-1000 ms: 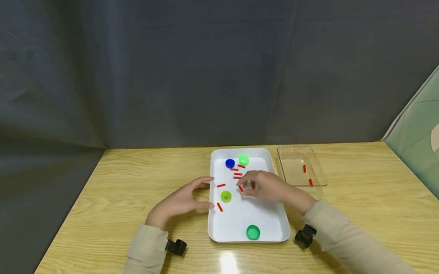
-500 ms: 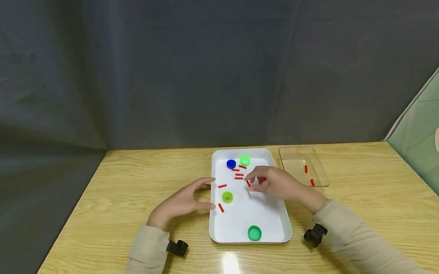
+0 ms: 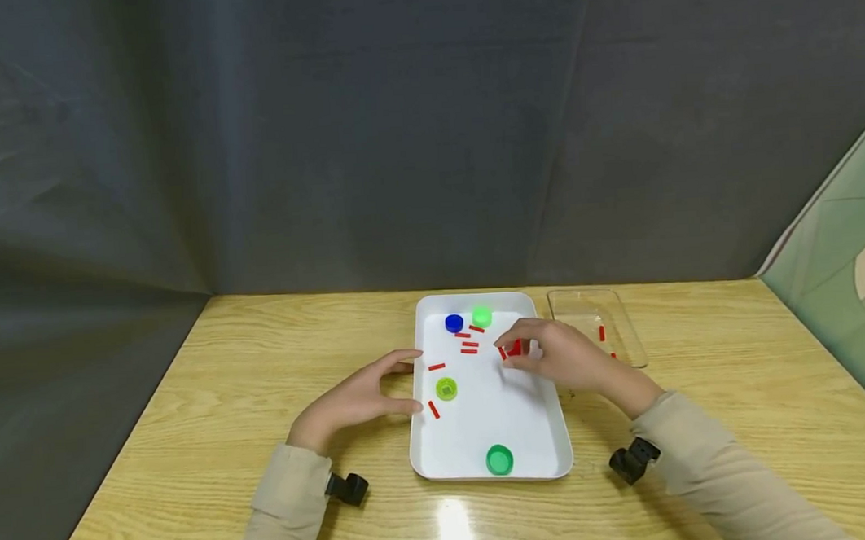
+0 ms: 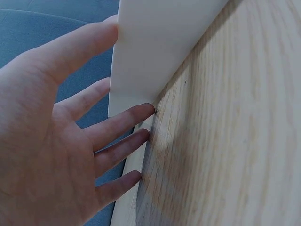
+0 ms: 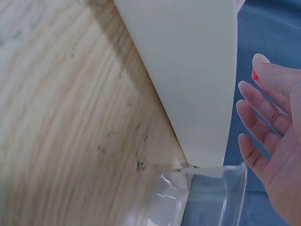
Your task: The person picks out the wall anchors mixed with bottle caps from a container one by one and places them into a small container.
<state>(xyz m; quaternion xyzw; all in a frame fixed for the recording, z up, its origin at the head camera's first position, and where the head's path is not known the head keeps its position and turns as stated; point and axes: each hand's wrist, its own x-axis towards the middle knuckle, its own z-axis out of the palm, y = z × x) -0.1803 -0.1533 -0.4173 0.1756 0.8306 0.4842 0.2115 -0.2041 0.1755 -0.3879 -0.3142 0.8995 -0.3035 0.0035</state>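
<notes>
My right hand [image 3: 558, 357] pinches a small red stick [image 3: 502, 354] between thumb and fingertips, above the right side of a white tray [image 3: 499, 417]. A red cap [image 3: 514, 348] shows partly behind those fingers. In the right wrist view, only the end of the red stick [image 5: 254, 74] peeks out by the thumb. My left hand [image 3: 354, 398] touches the tray's left rim with thumb and fingertips, its fingers fairly straight; the left wrist view shows the palm [image 4: 56, 155] holding nothing. Several loose red sticks [image 3: 469, 345] lie inside the tray.
A blue cap [image 3: 454, 323] and a light green cap [image 3: 482, 316] sit at the tray's far end. A yellow-green cap [image 3: 446, 389] lies left of centre, a green cap [image 3: 499, 460] near the front. Right of the tray stands a clear container [image 3: 577, 328] with red sticks.
The right hand has moved to the right and slightly away across the tray, carrying the red stick. The red cap has come into view by its fingers. The left hand stays at the rim.
</notes>
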